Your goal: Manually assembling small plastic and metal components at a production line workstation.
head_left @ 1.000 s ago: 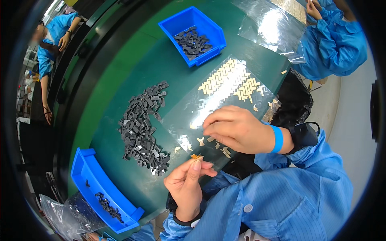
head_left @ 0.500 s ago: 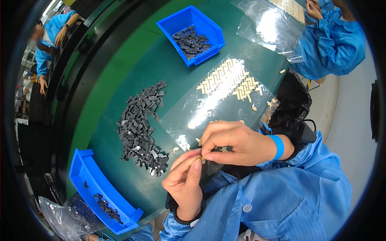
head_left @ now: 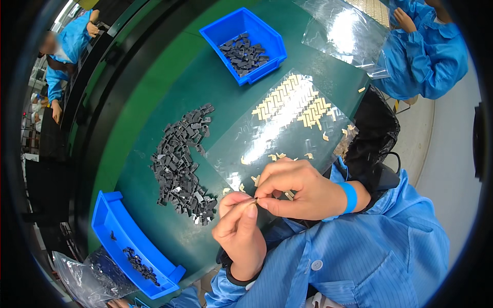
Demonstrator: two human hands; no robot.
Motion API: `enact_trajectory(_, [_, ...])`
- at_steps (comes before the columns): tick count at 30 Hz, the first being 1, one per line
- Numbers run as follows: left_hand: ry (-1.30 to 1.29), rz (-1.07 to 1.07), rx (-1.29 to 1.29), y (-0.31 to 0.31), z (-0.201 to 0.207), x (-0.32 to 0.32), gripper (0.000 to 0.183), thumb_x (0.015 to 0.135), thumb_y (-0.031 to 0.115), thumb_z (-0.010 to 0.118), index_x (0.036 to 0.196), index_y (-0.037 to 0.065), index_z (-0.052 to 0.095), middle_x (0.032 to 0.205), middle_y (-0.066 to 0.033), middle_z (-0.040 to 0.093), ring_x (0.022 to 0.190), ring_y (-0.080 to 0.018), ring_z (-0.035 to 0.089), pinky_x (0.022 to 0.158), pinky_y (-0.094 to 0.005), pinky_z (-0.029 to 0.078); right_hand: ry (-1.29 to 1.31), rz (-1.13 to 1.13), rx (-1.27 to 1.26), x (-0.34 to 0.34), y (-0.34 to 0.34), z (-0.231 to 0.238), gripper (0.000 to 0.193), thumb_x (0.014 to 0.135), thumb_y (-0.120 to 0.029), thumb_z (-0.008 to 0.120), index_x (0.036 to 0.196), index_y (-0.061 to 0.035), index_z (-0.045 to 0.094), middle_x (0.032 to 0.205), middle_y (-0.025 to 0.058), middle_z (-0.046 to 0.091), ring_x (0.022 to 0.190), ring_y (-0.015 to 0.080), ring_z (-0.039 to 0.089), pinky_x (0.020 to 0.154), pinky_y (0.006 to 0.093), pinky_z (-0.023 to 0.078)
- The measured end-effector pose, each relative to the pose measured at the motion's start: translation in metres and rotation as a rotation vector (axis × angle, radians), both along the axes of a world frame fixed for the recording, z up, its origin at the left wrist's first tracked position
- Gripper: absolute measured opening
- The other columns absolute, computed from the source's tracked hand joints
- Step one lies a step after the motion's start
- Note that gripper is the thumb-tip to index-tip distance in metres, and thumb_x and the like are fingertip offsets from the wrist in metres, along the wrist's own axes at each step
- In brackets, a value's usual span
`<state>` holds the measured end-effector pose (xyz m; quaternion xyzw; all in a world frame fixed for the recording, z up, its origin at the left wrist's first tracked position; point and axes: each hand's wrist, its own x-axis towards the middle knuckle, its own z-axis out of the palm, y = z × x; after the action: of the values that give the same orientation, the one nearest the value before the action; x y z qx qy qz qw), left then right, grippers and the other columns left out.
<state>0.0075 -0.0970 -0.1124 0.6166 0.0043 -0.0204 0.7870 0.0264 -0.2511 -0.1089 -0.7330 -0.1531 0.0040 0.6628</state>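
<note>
My left hand (head_left: 240,231) and my right hand (head_left: 298,190) meet over the near edge of the table, fingertips pinched together. Between them is a tiny dark piece (head_left: 256,200), mostly covered by the fingers, so its kind cannot be told. Just beyond the hands lies a clear plastic sheet (head_left: 231,154) carrying rows of small cream-coloured adhesive pieces (head_left: 280,97). A few loose cream pieces (head_left: 281,155) are scattered on its near part. To the left of my hands spreads a heap of small dark grey rectangular parts (head_left: 179,164).
A blue bin (head_left: 241,25) with dark grey parts stands at the far side. Another blue bin (head_left: 110,215), holding tiny black pieces, is at the near left beside a clear bag (head_left: 77,277). Co-workers in blue sit at far right (head_left: 426,61) and far left (head_left: 74,41).
My hands stay pinched together and have shifted slightly; the left has moved a little to the right. The right co-worker's hand has changed position.
</note>
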Motion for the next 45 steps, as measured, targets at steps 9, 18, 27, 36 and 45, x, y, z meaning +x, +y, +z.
enact_trajectory(9, [-0.089, 0.05, 0.086, 0.015, 0.008, 0.005, 0.012, 0.08, 0.006, 0.061, 0.086, -0.005, 0.062, 0.099, -0.0097, 0.051, 0.087, -0.0178, 0.05, 0.075, -0.0281, 0.04, -0.179, -0.014, -0.271, 0.018, -0.019, -0.007, 0.007, 0.073, -0.008, 0.06, 0.074, -0.0018, 0.059, 0.071, 0.0077, 0.057, 0.062, 0.0198, 0.058, 0.053, 0.0297, 0.045])
enact_trajectory(18, [-1.136, -0.016, 1.128, 0.038, 0.007, 0.009, 0.028, 0.066, -0.006, 0.067, 0.091, 0.004, 0.063, 0.088, -0.0076, 0.05, 0.073, -0.0219, 0.051, 0.059, -0.0341, 0.039, 0.122, 0.213, -0.069, 0.021, -0.012, 0.004, 0.013, 0.082, -0.014, 0.062, 0.082, -0.0006, 0.059, 0.075, 0.0065, 0.058, 0.068, 0.0169, 0.054, 0.065, 0.0283, 0.043])
enact_trajectory(27, [-1.134, -0.069, 1.294, 0.045, 0.006, -0.003, 0.035, 0.065, -0.002, 0.069, 0.096, 0.013, 0.063, 0.088, -0.002, 0.051, 0.072, -0.0171, 0.052, 0.067, -0.0365, 0.038, 0.257, 0.438, 0.006, 0.024, -0.007, 0.004, 0.012, 0.083, -0.013, 0.061, 0.082, -0.001, 0.059, 0.081, 0.0051, 0.058, 0.07, 0.0146, 0.051, 0.064, 0.0273, 0.043])
enact_trajectory(36, [-0.775, 0.034, 1.394, 0.07, -0.007, 0.018, 0.044, 0.059, 0.01, 0.078, 0.1, 0.008, 0.062, 0.092, -0.0094, 0.053, 0.083, -0.026, 0.052, 0.072, -0.0381, 0.041, -0.19, 0.051, -0.272, 0.022, -0.006, 0.002, 0.006, 0.083, -0.006, 0.057, 0.081, -0.0013, 0.054, 0.079, 0.0068, 0.055, 0.073, 0.0176, 0.053, 0.067, 0.0286, 0.042])
enact_trajectory(45, [-0.526, -0.062, 1.446, 0.079, -0.016, 0.038, 0.03, 0.06, 0.01, 0.076, 0.089, 0.006, 0.067, 0.083, -0.0049, 0.052, 0.077, -0.0206, 0.049, 0.074, -0.0338, 0.037, -0.017, 0.017, -0.108, 0.019, -0.012, 0.006, 0.005, 0.081, -0.003, 0.059, 0.082, 0.0002, 0.056, 0.082, 0.0077, 0.056, 0.076, 0.0176, 0.054, 0.069, 0.0283, 0.042])
